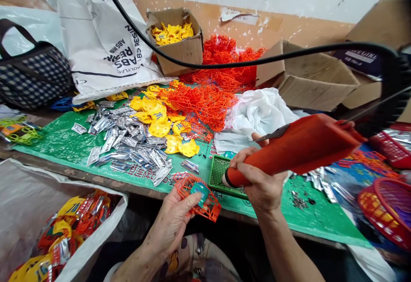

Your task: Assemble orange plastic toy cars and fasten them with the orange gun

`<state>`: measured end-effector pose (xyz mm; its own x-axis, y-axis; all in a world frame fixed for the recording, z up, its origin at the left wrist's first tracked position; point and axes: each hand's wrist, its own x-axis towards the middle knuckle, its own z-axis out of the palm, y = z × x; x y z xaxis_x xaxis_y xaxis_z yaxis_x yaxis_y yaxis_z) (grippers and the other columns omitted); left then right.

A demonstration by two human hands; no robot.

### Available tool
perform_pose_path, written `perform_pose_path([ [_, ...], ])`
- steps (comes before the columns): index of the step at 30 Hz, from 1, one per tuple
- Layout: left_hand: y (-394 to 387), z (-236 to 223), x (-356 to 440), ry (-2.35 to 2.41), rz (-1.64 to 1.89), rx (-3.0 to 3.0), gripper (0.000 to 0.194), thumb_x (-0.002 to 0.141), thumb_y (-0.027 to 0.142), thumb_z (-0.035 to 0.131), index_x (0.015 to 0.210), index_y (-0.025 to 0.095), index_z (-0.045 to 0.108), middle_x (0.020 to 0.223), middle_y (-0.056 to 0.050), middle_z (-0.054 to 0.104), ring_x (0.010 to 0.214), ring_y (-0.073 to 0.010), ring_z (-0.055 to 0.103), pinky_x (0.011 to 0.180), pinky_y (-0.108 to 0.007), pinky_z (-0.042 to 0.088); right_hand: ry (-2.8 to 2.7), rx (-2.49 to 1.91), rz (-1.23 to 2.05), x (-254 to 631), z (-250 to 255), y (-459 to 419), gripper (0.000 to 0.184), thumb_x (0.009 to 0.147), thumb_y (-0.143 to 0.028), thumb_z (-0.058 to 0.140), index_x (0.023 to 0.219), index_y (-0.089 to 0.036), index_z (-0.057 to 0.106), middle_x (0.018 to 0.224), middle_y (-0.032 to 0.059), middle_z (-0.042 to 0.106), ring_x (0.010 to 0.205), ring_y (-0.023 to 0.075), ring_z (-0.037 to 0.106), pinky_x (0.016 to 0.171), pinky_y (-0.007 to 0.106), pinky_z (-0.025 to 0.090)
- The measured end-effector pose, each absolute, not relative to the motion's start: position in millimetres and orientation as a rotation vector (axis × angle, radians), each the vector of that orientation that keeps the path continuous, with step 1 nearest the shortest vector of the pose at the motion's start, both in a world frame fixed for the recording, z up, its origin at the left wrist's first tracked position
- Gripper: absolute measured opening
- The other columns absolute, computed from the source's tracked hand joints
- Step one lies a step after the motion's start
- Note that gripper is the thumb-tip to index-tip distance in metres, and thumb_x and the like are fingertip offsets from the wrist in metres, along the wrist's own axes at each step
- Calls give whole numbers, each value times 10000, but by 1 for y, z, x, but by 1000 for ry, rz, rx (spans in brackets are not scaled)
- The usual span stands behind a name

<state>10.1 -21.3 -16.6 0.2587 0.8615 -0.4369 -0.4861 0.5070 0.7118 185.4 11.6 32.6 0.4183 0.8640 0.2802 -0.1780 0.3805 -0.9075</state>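
My left hand [173, 218] pinches an orange lattice plastic frame [212, 212] with a teal plate [199, 191] set in its middle, just past the table's near edge. Wrapped round a red power screwdriver [295, 145] is my right hand [266, 185]. The tool's pale nose points down and left over a green mesh basket [233, 193], apart from the frame; its bit cannot be made out. Left of the basket, shiny silver plates [128, 138] lie in a loose pile beside yellow plastic pieces [159, 115]. Orange lattice frames [202, 102] are heaped behind.
A black cable [221, 65] arches across the view. Cardboard boxes [316, 85] and a white printed sack [105, 38] stand at the back. An open white bag [105, 230] holds assembled pieces at lower left. Small dark parts [300, 200] and a red basket [382, 218] are at right.
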Motion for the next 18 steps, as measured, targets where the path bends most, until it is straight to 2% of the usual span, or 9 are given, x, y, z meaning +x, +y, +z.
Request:
perform_pose_path([
  [3, -22, -17, 10, 915, 956, 489, 366, 764, 247, 805, 1094, 194, 656, 992, -41, 725, 860, -181, 682, 806, -321, 559, -912, -952, 775, 185, 30, 13, 199, 650, -190, 740, 803, -207, 614, 645, -47, 618, 572, 155, 586, 608, 342, 489],
  [6, -22, -17, 9, 916, 947, 484, 347, 764, 247, 805, 1074, 193, 659, 965, -33, 719, 842, -177, 678, 793, -318, 560, -930, -949, 768, 186, 28, 13, 138, 651, -186, 737, 700, -195, 609, 641, -34, 618, 576, 148, 579, 609, 341, 493],
  [12, -21, -18, 10, 901, 954, 474, 337, 774, 244, 797, 1080, 208, 662, 960, -25, 714, 828, -170, 673, 763, -301, 562, -942, -927, 769, 185, 27, 13, 151, 646, -148, 746, 708, -196, 617, 651, -31, 629, 578, 150, 591, 601, 333, 483],
  [15, -21, -18, 10, 893, 963, 473, 341, 781, 248, 792, 1094, 211, 662, 1049, -35, 709, 898, -188, 677, 788, -309, 568, -925, -942, 760, 184, 27, 13, 209, 636, -152, 739, 794, -205, 614, 646, -34, 634, 569, 158, 597, 580, 332, 484],
  [18, -21, -18, 10, 883, 961, 475, 326, 794, 258, 782, 1091, 207, 656, 1019, -32, 707, 880, -184, 680, 787, -314, 570, -909, -950, 747, 183, 31, 14, 277, 626, -152, 739, 866, -206, 612, 651, -36, 641, 554, 156, 596, 585, 335, 486],
])
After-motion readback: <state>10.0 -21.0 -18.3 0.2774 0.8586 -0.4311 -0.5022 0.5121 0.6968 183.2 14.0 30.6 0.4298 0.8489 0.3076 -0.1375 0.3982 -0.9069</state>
